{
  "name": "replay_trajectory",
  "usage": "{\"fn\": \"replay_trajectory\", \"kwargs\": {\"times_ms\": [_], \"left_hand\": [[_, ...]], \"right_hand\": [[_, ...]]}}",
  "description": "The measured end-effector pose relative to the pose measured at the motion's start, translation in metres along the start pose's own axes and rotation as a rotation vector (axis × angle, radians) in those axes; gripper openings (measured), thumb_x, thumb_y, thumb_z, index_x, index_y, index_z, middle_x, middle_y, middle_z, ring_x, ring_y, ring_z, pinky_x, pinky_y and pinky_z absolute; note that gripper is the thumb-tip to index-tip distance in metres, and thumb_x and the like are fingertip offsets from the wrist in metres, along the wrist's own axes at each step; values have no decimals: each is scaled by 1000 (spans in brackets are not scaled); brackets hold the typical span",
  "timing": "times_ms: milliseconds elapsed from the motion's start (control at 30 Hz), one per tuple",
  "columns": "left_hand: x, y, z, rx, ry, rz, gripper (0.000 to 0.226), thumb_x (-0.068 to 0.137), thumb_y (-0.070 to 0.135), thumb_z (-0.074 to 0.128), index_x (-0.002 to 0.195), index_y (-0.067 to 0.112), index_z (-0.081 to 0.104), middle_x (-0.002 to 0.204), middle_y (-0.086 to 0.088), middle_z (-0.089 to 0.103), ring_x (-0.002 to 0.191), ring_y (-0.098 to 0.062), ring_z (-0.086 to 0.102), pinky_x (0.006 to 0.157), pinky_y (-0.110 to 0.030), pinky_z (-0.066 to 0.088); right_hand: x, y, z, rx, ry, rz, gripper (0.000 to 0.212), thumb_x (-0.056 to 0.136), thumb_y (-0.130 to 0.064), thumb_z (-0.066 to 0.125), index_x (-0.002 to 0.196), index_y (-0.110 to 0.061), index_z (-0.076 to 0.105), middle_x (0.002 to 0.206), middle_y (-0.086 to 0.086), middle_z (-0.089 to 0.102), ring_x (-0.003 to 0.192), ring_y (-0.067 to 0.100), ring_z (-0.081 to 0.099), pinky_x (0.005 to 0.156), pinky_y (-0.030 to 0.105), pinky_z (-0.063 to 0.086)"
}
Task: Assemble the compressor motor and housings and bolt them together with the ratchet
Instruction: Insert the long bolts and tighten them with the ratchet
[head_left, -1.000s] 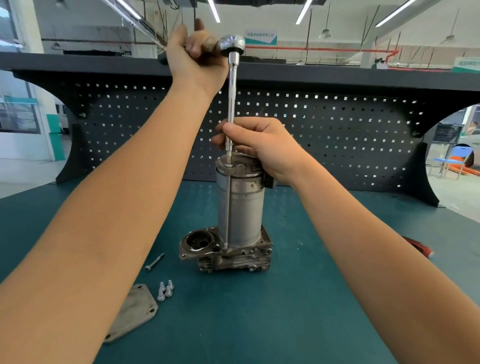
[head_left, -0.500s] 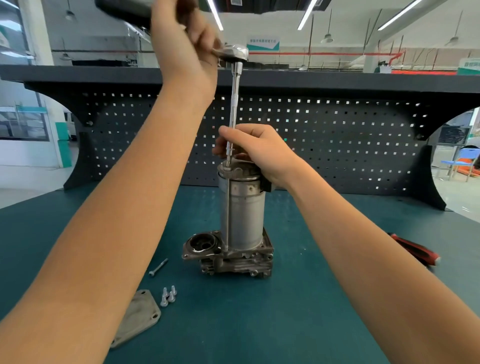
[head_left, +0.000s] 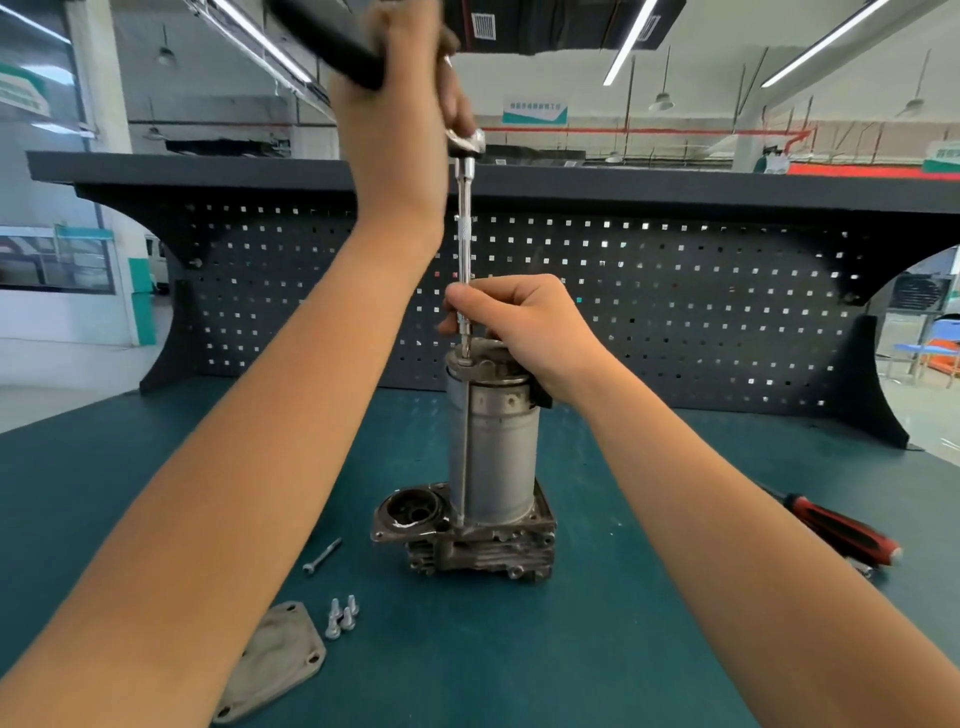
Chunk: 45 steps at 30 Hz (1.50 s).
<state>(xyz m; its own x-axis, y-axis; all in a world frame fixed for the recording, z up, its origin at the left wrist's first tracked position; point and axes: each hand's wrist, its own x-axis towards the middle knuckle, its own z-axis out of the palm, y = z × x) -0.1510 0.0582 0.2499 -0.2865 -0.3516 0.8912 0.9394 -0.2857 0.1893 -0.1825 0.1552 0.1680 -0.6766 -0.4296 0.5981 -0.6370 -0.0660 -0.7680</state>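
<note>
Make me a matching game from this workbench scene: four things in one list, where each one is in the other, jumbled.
Things:
1 ratchet
2 extension bar
3 screwdriver
4 cover plate

Places:
a lying on the mat, right of the compressor
b gripped by the left hand
c flat on the mat, near left
d pinched by the right hand

Pairs: 1-b, 2-d, 3-a, 4-c

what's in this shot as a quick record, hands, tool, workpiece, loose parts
left hand: grips the ratchet handle, high above the motor
right hand: pinches the extension bar just above the top cap
tool: extension bar upright, tip at the top cap
motor: upright on the lower housing, on the bench
loose parts: long bolt, cluster of short bolts, cover plate, left of the housing
other: red-handled screwdriver, right of the housing
</note>
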Motion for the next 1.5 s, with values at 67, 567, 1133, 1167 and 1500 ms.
{"fn": "replay_trajectory", "kwargs": {"times_ms": [67,567,1133,1167,1500], "left_hand": [[-2,2,2,7,-15,44,31,95,9,41,65,11,46,42,9,39,40,-8,39,49,-22,37],[31,-14,-25,-771,308,-592,50,95,20,37,47,9,40,32,6,25,26,-8,22,31,-18,24],[37,-32,-24,-819,377,-633,64,100,14,31,36,8,38,34,2,29,31,-9,29,51,-19,33],[39,-35,-27,-812,423,-644,59,99,11,28,40,12,33,36,2,28,36,-10,27,56,-20,31],[2,-2,-4,-191,124,-43,26,95,7,40,68,9,41,40,7,35,37,-10,35,45,-23,36]], "right_hand": [[0,-1,-1,-13,-13,-5,17,88,-20,63,73,-15,70,65,-6,71,63,11,58,49,12,46],[1,6,-8,77,-69,5,13,88,-4,59,83,-12,68,70,-5,72,71,2,65,64,18,55],[2,1,-7,24,-83,70,19,91,-19,55,79,-16,70,66,0,70,66,11,61,66,21,52],[2,0,-7,17,-93,72,19,92,-17,54,81,-16,70,67,-2,71,66,9,62,66,20,52],[-1,5,-4,56,2,5,13,86,-10,65,76,-16,70,64,-3,71,68,9,66,65,29,57]]}}
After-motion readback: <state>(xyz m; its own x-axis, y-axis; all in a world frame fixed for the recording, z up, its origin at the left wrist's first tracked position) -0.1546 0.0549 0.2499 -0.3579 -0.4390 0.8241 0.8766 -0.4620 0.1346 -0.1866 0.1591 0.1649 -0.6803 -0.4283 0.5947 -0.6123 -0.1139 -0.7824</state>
